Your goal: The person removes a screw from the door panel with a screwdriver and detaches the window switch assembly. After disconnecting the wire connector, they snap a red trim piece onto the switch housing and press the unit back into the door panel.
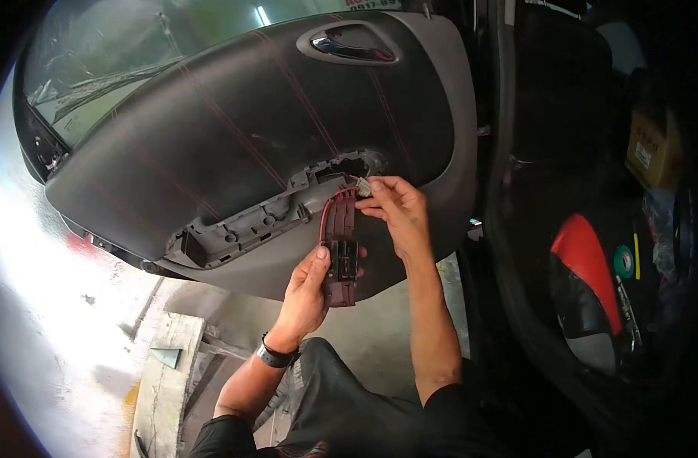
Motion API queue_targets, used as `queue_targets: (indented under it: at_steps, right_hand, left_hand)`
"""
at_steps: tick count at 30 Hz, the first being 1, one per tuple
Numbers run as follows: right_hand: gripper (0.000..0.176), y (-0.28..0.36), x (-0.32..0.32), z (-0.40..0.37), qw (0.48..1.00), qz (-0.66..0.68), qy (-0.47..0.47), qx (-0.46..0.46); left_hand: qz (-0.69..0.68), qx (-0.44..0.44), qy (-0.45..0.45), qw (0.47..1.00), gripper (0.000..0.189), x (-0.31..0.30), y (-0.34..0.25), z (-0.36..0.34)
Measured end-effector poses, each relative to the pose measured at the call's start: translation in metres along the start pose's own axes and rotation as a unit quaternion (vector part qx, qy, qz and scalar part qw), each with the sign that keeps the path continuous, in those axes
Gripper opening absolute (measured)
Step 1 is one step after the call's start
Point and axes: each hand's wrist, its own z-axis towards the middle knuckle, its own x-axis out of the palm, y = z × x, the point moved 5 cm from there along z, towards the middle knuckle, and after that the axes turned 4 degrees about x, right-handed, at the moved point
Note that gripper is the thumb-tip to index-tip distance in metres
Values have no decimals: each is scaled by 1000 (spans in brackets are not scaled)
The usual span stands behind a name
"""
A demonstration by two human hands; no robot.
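A dark red panel with black switch parts [341, 229] is held upright in front of a car door. My left hand [308, 296] is closed around its lower part, thumb on the near side and fingertips showing at the right edge. With thumb and fingers, my right hand [399, 212] pinches a pale connector [363, 187] at the panel's top end. Red wire runs along the panel's left edge. Behind lies the door's open armrest recess [250, 227], with a dark hole at its upper right end.
The black door panel [234, 114] with red stitching and a chrome handle [353, 50] fills the upper view. A wooden bench [163, 382] stands lower left. At right are a red and black piece [586, 267], green tape [624, 262] and a cardboard box [653, 149].
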Motion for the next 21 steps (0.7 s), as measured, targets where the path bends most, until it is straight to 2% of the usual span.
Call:
queue_targets:
  at_steps: [3, 5, 7, 10, 13, 19, 21]
  right_hand:
    - [30, 15, 8, -4, 991, -86, -10, -102]
    - [29, 22, 10, -8, 989, -107, 12, -105]
    - [29, 22, 11, -9, 992, -91, 28, -83]
    - [28, 18, 8, -5, 998, -24, 36, -44]
    - [26, 10, 3, -4, 999, 24, 33, -33]
    - [23, 0, -4, -6, 998, 66, 22, 11]
    - [23, 1, -5, -7, 997, 65, 27, 16]
  left_hand:
    - [-23, 19, -15, 999, 50, -3, 4, 4]
    - [-14, 29, -23, 999, 51, -6, 3, 7]
    - [11, 24, -37, 999, 51, -10, -1, 10]
    - [103, 69, -4, 992, 51, -16, -9, 15]
    - [91, 23, 10, 996, 51, -15, -14, 20]
    - [204, 155, -24, 966, 45, -8, -17, 24]
    - [195, 178, -35, 964, 45, -6, -12, 25]
